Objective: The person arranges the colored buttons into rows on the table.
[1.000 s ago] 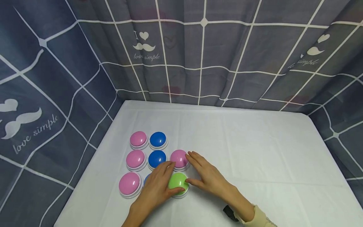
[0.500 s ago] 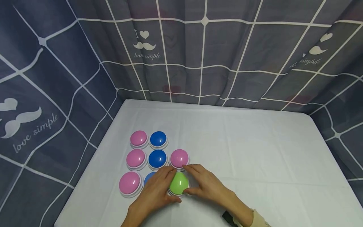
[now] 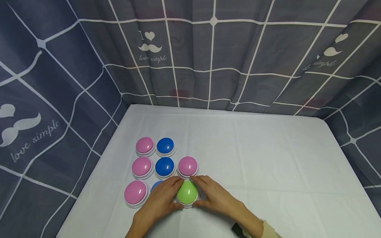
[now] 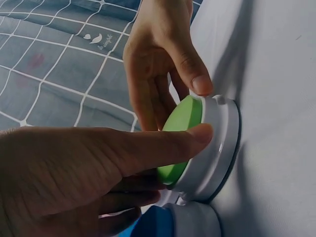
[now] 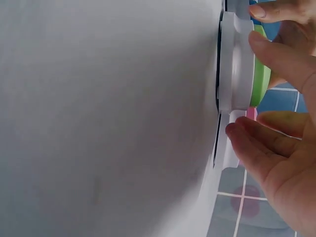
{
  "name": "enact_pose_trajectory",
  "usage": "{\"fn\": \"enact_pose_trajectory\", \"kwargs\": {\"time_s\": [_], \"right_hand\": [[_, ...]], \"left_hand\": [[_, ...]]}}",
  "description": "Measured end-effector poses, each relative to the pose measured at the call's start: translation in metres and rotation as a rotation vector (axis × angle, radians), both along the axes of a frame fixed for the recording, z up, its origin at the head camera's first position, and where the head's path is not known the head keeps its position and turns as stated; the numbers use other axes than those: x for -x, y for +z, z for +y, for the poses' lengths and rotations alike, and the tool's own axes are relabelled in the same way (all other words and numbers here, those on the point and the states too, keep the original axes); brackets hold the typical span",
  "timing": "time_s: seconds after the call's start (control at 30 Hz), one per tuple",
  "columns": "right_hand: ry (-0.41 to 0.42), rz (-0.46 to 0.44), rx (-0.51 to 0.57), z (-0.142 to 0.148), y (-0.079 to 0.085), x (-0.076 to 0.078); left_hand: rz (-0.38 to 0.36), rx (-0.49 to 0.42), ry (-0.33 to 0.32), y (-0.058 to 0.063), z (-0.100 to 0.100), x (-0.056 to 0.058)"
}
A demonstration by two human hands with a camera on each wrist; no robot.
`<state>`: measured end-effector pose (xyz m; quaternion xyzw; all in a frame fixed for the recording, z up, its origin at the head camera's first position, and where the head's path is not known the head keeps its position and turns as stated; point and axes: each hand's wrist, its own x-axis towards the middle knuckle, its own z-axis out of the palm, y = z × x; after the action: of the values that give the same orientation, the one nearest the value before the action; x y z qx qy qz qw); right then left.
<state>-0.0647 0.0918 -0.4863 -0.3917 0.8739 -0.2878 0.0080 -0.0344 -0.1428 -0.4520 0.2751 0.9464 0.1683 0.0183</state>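
A green dome push button (image 3: pixel 187 192) with a round white base sits on the white table, between my two hands. My left hand (image 3: pixel 160 199) holds it from the left; in the left wrist view its thumb lies along the white base. From the right, my right hand (image 3: pixel 218 197) grips the same button, thumb on the near edge and fingertips at the far edge, as the right wrist view shows. Just behind it stands a pink button (image 3: pixel 188 166). A blue button (image 3: pixel 156 185) to the left is mostly hidden under my left hand.
Left of the hands, pink buttons (image 3: pixel 135 192) form a column, with blue buttons (image 3: pixel 165 166) in a column beside it. The white tablecloth (image 3: pixel 276 158) spreads to the right. A dark checked curtain (image 3: pixel 190 56) closes off the back and both sides.
My right hand has come down from beside the pink button toward me and settled around the green button's right side. The left thumb has drawn back off the green dome to its near edge.
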Motion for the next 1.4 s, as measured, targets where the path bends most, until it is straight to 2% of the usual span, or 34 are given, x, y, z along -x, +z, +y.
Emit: {"fn": "enact_pose_trajectory", "kwargs": {"time_s": [0.3, 0.67, 0.93, 1.13, 1.4], "right_hand": [[0.010, -0.053, -0.006, -0.0027, -0.0049, -0.0014], [0.009, -0.047, -0.031, -0.0059, -0.0067, -0.0004], [-0.007, -0.054, -0.015, -0.0066, -0.0062, -0.0017], [-0.012, -0.052, 0.011, -0.0051, -0.0061, -0.0027], [-0.018, -0.051, 0.124, 0.0024, -0.0007, -0.0014]], "left_hand": [[-0.019, -0.026, 0.016, -0.0031, 0.0008, -0.0002], [0.020, -0.033, 0.007, -0.0045, -0.0003, -0.0001], [-0.001, -0.032, 0.020, -0.0042, -0.0017, 0.0011], [-0.028, -0.048, 0.023, -0.0033, -0.0022, 0.0029], [-0.083, -0.098, 0.043, 0.0049, -0.0015, 0.0061]]}}
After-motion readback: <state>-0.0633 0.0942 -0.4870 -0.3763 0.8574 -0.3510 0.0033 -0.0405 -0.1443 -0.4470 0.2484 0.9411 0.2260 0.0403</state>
